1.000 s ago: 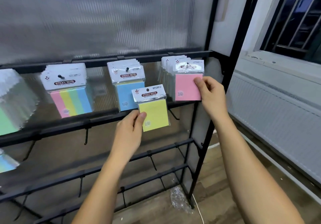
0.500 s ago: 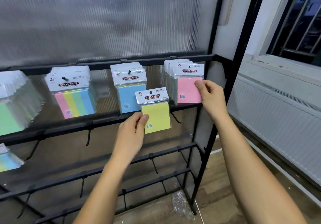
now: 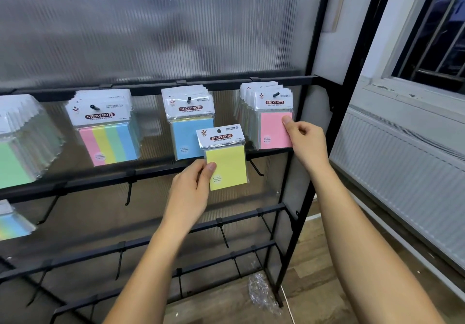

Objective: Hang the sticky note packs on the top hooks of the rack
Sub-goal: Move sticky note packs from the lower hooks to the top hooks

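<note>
Head view: left hand (image 3: pixel 191 188) pinches the yellow pack (image 3: pixel 225 160); right hand (image 3: pixel 305 140) grips the hung pink pack (image 3: pixel 274 125). Line the yellow pack's hole up squarely with a hook left of the pink pack.

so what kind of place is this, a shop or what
Probably a shop display or stockroom corner, though it could be a mock-up. A black rack with rows of hooks carries bunches of sticky note packs, and a radiator under a window points to an ordinary room.
</note>
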Demonstrator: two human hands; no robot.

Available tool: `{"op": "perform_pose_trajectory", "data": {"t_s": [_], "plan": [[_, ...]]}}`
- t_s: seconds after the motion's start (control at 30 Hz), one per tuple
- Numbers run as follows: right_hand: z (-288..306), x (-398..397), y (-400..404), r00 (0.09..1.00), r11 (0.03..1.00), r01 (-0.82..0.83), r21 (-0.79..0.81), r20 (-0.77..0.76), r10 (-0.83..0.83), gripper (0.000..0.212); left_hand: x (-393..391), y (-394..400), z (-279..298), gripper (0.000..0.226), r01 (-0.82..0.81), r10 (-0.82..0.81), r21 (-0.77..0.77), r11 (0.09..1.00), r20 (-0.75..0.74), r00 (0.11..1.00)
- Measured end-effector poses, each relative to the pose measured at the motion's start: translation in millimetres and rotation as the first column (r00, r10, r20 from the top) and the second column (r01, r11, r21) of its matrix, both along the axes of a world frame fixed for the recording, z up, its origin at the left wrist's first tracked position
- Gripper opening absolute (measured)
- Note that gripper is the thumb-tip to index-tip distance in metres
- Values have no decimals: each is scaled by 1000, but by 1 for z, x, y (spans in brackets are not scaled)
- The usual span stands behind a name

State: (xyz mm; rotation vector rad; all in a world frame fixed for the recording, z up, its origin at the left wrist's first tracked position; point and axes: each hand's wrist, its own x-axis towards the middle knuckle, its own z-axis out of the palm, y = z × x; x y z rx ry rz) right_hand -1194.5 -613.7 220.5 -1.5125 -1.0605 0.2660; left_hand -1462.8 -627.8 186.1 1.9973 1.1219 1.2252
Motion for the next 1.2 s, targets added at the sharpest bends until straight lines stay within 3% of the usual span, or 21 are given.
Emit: {"op": "perform_pose_trajectory", "data": {"t_s": [0.17,0.37,0.5,0.63,0.73,0.8,0.93,1.2], "plan": [[-31,-7,-10,999,994,-8,-106,-37,5,48,-4,-2,-6,30,7,-7,-5,1000,-26,1000],[-71,-55,-26,975,943,-219,-252,-98,200,46,-28,-15,-7,34,-18,18,-6,1000,-51,999],[-69,-117,-33,929,922,-362,-137,-133,345,45,-62,-22,-6,36,-50,50,-9,999,-25,998],[-51,-184,-39,843,843,-533,-77,-135,521,18,-111,-25,-9,34,-91,92,-32,995,25,995],[-46,-229,-38,795,789,-607,-95,-86,601,25,-146,-25,-11,30,-117,120,-62,991,48,992],[-46,-263,-34,786,782,-618,-77,-58,616,28,-176,-24,-12,30,-145,148,-67,987,53,988],[-39,-321,-27,792,790,-610,-50,-62,608,10,-236,-21,-14,29,-174,175,-85,981,-3,985],[-22,-437,-15,824,824,-562,76,-29,565,26,-369,-18,-20,22,-286,286,-96,954,-10,958]]}}
